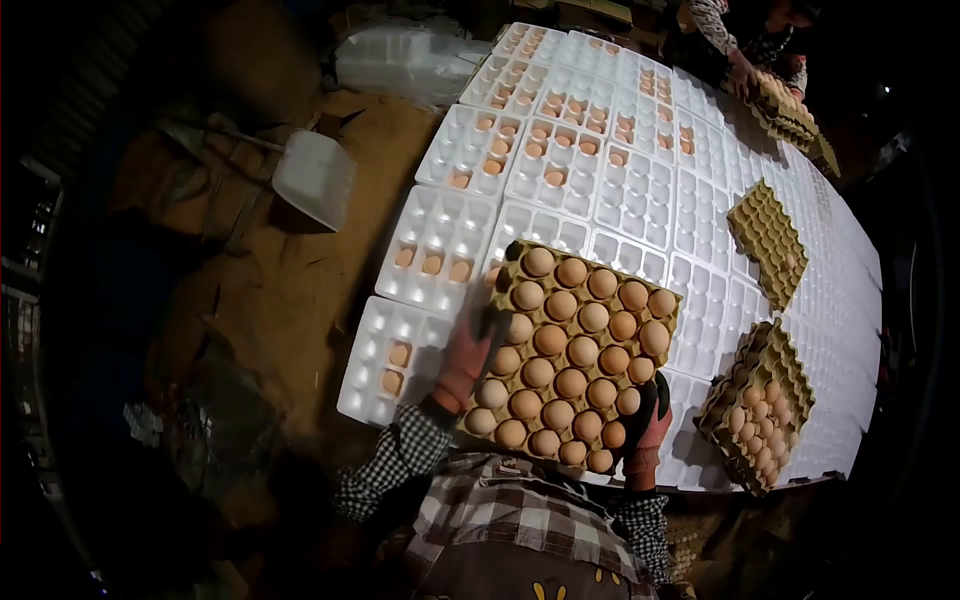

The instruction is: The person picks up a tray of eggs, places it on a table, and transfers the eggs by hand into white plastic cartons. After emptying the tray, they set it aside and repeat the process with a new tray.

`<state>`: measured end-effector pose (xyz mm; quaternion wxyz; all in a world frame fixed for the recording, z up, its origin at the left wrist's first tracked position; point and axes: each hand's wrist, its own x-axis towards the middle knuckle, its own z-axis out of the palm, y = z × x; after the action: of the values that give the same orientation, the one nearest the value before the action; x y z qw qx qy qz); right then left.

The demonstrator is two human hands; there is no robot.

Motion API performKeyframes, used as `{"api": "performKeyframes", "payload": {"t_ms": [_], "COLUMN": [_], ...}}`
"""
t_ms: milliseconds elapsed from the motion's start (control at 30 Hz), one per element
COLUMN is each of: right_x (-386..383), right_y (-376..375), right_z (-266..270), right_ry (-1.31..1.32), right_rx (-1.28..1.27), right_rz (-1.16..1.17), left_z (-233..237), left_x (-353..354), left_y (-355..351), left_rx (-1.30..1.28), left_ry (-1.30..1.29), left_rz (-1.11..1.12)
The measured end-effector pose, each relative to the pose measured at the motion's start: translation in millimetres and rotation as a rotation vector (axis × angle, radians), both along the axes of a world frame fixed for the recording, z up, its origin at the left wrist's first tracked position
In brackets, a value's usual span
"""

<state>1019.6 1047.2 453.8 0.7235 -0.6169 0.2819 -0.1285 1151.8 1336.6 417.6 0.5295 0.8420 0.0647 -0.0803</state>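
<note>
A cardboard egg tray (503, 262) full of brown eggs (582, 351) is held in front of my body, over the white foam trays. My left hand (470, 350), in a dark and pinkish glove, grips the tray's left edge. Gloved the same way, my right hand (650, 425) holds its lower right edge. The fingertips of both hands are partly hidden at the tray's rim. Around and beneath it spread white foam egg trays (637, 198) with rounded pockets. Some pockets on the left and far side hold eggs (432, 263); the held tray covers part of the nearest ones.
Right of me lies a cardboard tray stack (722, 420) with a cluster of eggs. Beyond it is another cardboard tray (768, 240). Across the table, another person's hand (740, 75) holds egg trays (785, 115). A white dustpan-like scoop (314, 180) and clear plastic wrap (405, 62) lie left.
</note>
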Motion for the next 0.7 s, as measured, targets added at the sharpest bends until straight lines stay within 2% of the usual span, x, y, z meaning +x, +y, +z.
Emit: {"api": "performKeyframes", "payload": {"t_ms": [67,100,133,167,200,233,267,300,333,367,400,433,500,533,567,633,667,700], "right_x": [-2.8,-7.3,-20.3,-18.7,-22.1,-12.0,-18.0,-11.2,-8.1,-18.9,-18.0,-13.2,-8.9,-20.3,-20.6,-11.6,-7.8,-0.2], "right_y": [-19.3,-28.6,-53.5,-46.5,-42.1,-11.5,30.9,47.8,71.1,92.9,104.0,99.0,85.9,80.9,74.7,64.8,63.1,77.0], "right_z": [-14.8,-20.8,-65.5,-43.9,-45.6,14.5,65.0,88.9,84.5,32.7,21.8,32.3,60.6,57.6,58.1,74.5,66.5,57.1], "right_ry": [0.023,0.04,0.123,0.182,0.128,0.305,0.027,-0.044,-0.064,-0.079,-0.105,-0.09,0.014,0.123,0.094,0.108,0.186,0.014], "right_rx": [-0.044,-0.085,-0.083,0.008,-0.142,-0.726,-1.15,-1.079,-1.038,-1.374,-1.416,-1.433,-0.922,-0.327,0.251,0.466,0.169,-0.396], "right_rz": [-0.014,-0.023,-0.013,0.028,0.022,0.022,0.032,0.426,0.747,0.89,0.836,0.816,0.676,0.495,0.266,0.258,0.409,0.485], "left_z": [-2.6,-19.0,-41.4,-53.8,-16.7,44.1,81.9,102.2,81.2,55.5,65.5,76.4,78.6,66.9,63.9,91.2,95.5,81.3], "left_x": [14.1,11.0,11.2,13.6,4.5,-5.6,-19.0,-40.0,-59.6,-64.8,-59.5,-50.9,-46.6,-43.6,-37.9,-33.1,-33.2,-37.0], "left_y": [-27.3,-33.2,-30.6,-24.3,-14.0,-5.2,0.2,9.3,12.6,21.2,22.0,20.4,35.1,44.5,47.4,18.9,-1.3,-12.6], "left_rx": [0.187,0.183,-0.093,-0.364,-0.189,-0.008,0.283,0.563,0.733,0.798,0.617,0.432,-0.3,-0.505,-0.331,0.134,0.376,0.778], "left_ry": [0.174,0.202,0.141,0.077,-0.006,-0.099,-0.274,-0.454,-0.462,-0.715,-0.529,-0.352,0.211,0.22,0.081,-0.249,-0.327,-0.502], "left_rz": [-0.153,-0.204,-0.233,-0.248,-0.288,-0.316,-0.694,-1.055,-1.173,-1.143,-1.077,-1.006,-0.597,-0.462,-0.519,-0.751,-0.876,-0.951]}}
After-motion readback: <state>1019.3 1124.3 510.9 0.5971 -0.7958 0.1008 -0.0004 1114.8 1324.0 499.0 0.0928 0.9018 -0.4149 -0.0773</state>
